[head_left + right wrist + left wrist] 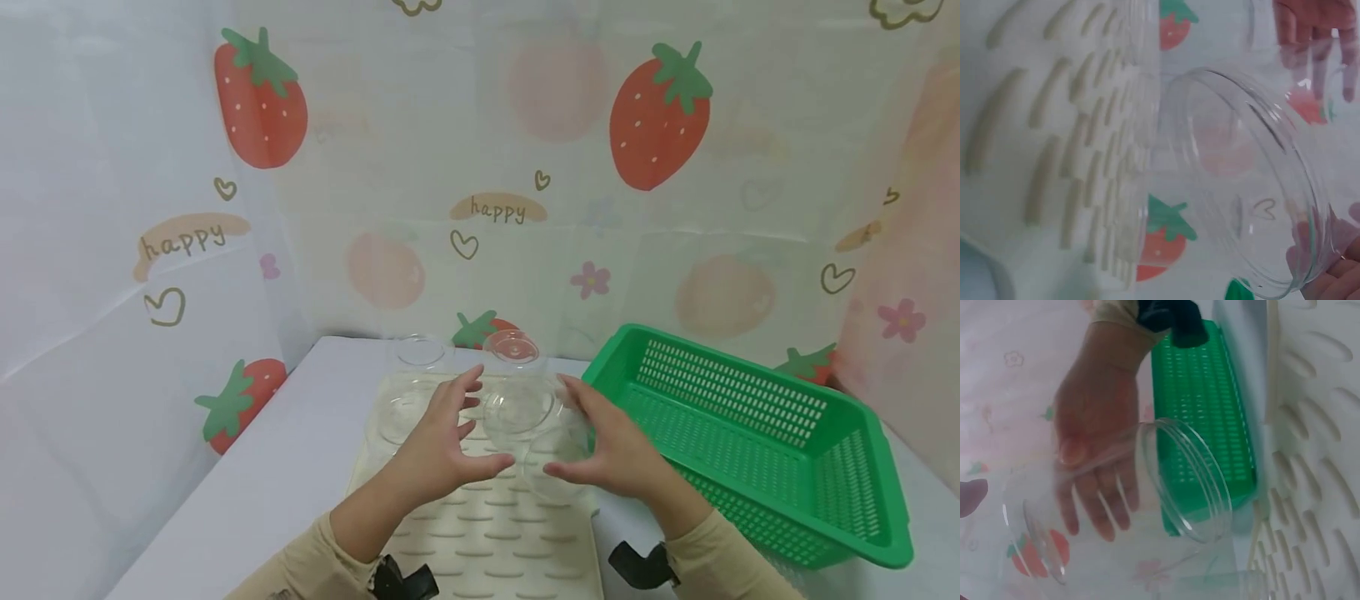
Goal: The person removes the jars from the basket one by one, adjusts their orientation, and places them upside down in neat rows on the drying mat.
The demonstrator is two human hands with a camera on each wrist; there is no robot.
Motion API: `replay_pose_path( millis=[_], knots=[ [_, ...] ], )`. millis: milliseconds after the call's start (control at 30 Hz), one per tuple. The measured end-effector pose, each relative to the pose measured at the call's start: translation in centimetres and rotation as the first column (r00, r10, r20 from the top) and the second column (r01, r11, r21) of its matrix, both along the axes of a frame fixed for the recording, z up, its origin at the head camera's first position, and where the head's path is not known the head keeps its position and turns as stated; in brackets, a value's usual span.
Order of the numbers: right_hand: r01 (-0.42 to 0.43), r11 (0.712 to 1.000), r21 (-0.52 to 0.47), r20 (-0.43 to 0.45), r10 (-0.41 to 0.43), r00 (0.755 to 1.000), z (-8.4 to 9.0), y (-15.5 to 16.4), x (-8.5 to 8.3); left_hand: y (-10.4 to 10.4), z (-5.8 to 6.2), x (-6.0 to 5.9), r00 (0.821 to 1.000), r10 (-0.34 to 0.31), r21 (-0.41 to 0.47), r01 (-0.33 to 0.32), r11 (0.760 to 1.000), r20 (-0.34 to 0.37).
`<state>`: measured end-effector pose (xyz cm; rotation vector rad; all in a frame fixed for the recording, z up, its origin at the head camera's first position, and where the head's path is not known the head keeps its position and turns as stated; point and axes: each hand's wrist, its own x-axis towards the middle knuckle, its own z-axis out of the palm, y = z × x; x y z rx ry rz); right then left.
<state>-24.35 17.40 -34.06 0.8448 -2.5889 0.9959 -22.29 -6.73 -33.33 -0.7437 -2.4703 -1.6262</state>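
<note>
In the head view my left hand (442, 442) and right hand (618, 446) face each other over a cream ridged mat (487, 533), fingers spread and mostly straight. Between them is a clear jar (521, 408), its ringed rim (1191, 487) showing close up in the left wrist view. Through its wall shows the right hand, fingers fairly straight. Fingers (1329, 281) sit beside the same jar in the right wrist view; glare makes contact hard to judge. Another clear jar (558, 467) is near my right thumb.
Several more clear jars (420, 354) stand on the far part of the mat. A green plastic basket (750, 500) is at the right, close to my right hand. Behind the white table (225, 508) hangs a strawberry-print sheet (495, 275).
</note>
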Motion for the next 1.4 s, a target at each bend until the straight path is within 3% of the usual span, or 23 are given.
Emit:
replay_pose_path(
  millis=[100,233,367,567,733,1000,1300,1400],
  knots=[
    [0.026,0.995,-0.101,0.050,-0.022,0.999,-0.8,-0.4,0.0,-0.5,0.5,0.0,1.000,-0.008,0.044,0.008,0.999,0.011],
    [0.042,0.964,-0.263,0.154,-0.001,0.988,-2.0,-1.0,0.1,-1.3,0.8,0.1,0.999,-0.025,0.076,0.024,0.997,0.021],
    [0.020,0.927,-0.374,0.219,0.068,0.973,-3.1,-1.5,0.1,-2.2,0.9,0.1,0.998,-0.049,0.106,0.045,0.993,0.032],
    [-0.079,0.887,-0.454,0.235,0.205,0.950,-4.1,-1.7,0.0,-3.0,1.1,0.2,0.996,-0.076,0.157,0.069,0.985,0.037],
    [-0.200,0.857,-0.475,0.233,0.342,0.911,-4.7,-1.5,-0.2,-3.3,1.3,0.2,0.995,-0.092,0.170,0.084,0.982,0.036],
    [-0.293,0.855,-0.428,0.234,0.419,0.877,-5.3,-1.0,-0.6,-4.0,1.4,0.2,0.996,-0.089,0.174,0.085,0.981,0.015],
    [-0.340,0.847,-0.409,0.346,0.489,0.801,-6.0,-0.2,-0.7,-4.3,1.4,0.1,0.996,-0.086,0.175,0.084,0.981,0.000],
    [-0.369,0.826,-0.426,0.348,0.527,0.776,-6.2,0.0,-0.7,-4.3,1.4,0.1,0.996,-0.086,0.179,0.084,0.980,0.001]
  ],
)
